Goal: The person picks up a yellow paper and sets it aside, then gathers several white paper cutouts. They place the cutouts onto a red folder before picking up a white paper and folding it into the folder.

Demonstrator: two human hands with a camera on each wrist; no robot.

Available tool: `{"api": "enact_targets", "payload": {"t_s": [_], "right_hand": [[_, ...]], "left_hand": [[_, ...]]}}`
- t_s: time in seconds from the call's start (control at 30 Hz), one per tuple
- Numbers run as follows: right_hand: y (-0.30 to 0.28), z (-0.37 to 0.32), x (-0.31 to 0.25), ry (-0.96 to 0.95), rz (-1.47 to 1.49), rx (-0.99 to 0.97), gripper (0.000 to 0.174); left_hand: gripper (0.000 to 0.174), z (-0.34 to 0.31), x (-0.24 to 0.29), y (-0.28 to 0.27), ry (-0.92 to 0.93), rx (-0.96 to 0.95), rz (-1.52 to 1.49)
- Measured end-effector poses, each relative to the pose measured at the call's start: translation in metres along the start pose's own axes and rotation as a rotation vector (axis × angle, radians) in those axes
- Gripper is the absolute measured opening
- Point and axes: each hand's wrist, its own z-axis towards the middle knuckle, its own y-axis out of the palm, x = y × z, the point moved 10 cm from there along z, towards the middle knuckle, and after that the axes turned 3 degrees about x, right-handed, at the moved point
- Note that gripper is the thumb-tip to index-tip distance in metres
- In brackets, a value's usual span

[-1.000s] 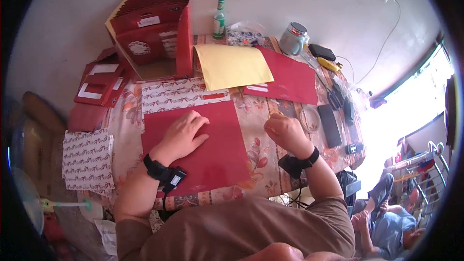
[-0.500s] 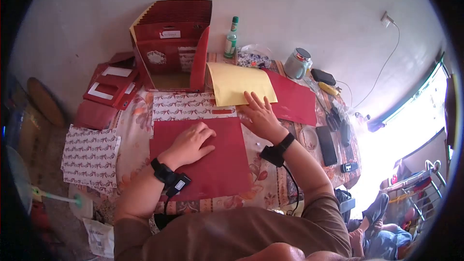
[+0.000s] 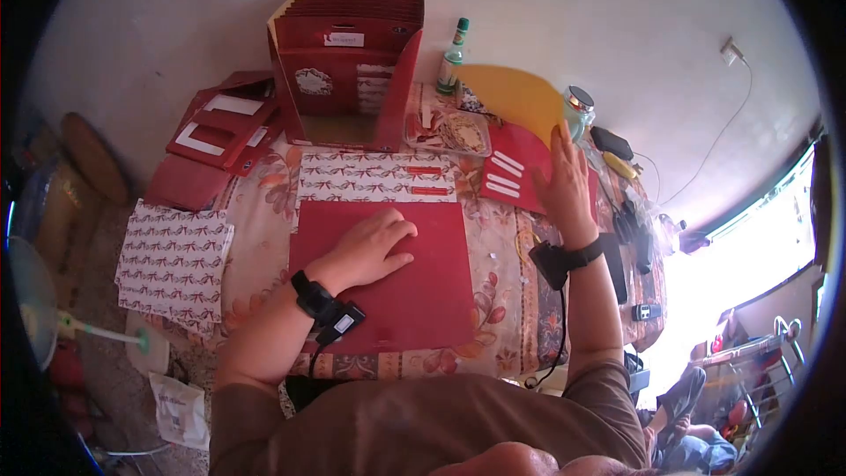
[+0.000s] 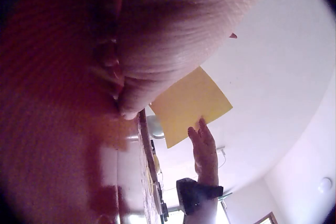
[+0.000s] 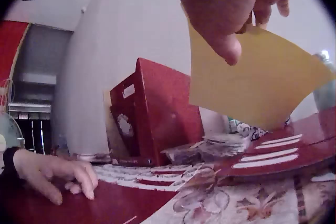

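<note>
My right hand (image 3: 570, 192) pinches a yellow sheet (image 3: 515, 92) by its edge, thumb on one face and fingers on the other. The sheet hangs raised and curved above the back of the table, overlapping the mug in the head view. Below it lies a red card (image 3: 526, 200) with several white strips. Flat on a large red sheet (image 3: 401, 304) at the table's middle rests my left hand (image 3: 366, 249), fingers loosely bent. Patterned white paper (image 3: 352, 178) shows from under that sheet's far edge. In the right wrist view, my thumb (image 5: 228, 50) lies across the yellow sheet.
A tall red expanding file box (image 3: 344, 62) stands at the back, beside a green bottle (image 3: 453, 57) and a clear packet of paper cut-outs (image 3: 454, 134). Red folders (image 3: 216, 137) and a patterned stack (image 3: 172, 260) lie at left. A lidded mug (image 3: 577, 106) stands at right.
My right hand has reached forward, taken the yellow sheet and lifted it to the right, uncovering the clear packet and the white strips. The left hand still rests on the red sheet.
</note>
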Motion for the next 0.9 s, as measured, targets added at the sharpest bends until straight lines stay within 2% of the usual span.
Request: {"api": "enact_targets", "payload": {"t_s": [0.13, 0.33, 0.47, 0.53, 0.67, 0.73, 0.77, 0.83, 0.87, 0.9], "right_hand": [[-0.009, 0.001, 0.024, 0.050, 0.145, 0.081, 0.067], [-0.011, -0.002, 0.052, 0.131, 0.319, 0.059, 0.064], [0.000, -0.008, 0.073, 0.166, 0.318, 0.051, 0.063], [0.003, -0.014, 0.082, 0.316, 0.534, 0.020, 0.063], [-0.004, -0.020, 0.079, 0.197, 0.506, 0.092, 0.061], [0.000, -0.032, 0.090, 0.322, 0.683, 0.083, 0.060], [-0.004, -0.037, 0.088, 0.324, 0.681, 0.082, 0.060], [0.004, -0.053, 0.089, 0.528, 0.870, -0.035, 0.059], [-0.001, -0.056, 0.083, 0.529, 0.869, -0.035, 0.059], [-0.004, -0.058, 0.073, 0.521, 0.990, -0.050, 0.058]], "left_hand": [[0.032, 0.000, 0.002, -0.003, 0.003, 0.028, 0.018], [0.032, 0.000, -0.001, -0.001, 0.002, 0.023, 0.006], [0.033, 0.000, 0.000, -0.001, 0.004, 0.027, 0.002], [0.033, 0.000, 0.000, -0.002, 0.007, 0.030, 0.014], [0.032, 0.000, 0.002, -0.003, 0.014, 0.032, 0.016], [0.032, 0.000, 0.002, -0.002, 0.010, 0.024, 0.003], [0.032, 0.000, 0.002, -0.003, 0.009, 0.026, -0.001], [0.033, 0.000, 0.002, -0.003, 0.008, 0.028, -0.006], [0.033, -0.001, 0.001, -0.003, 0.003, 0.027, -0.001], [0.033, 0.000, 0.001, -0.003, -0.001, 0.026, 0.003]]}}
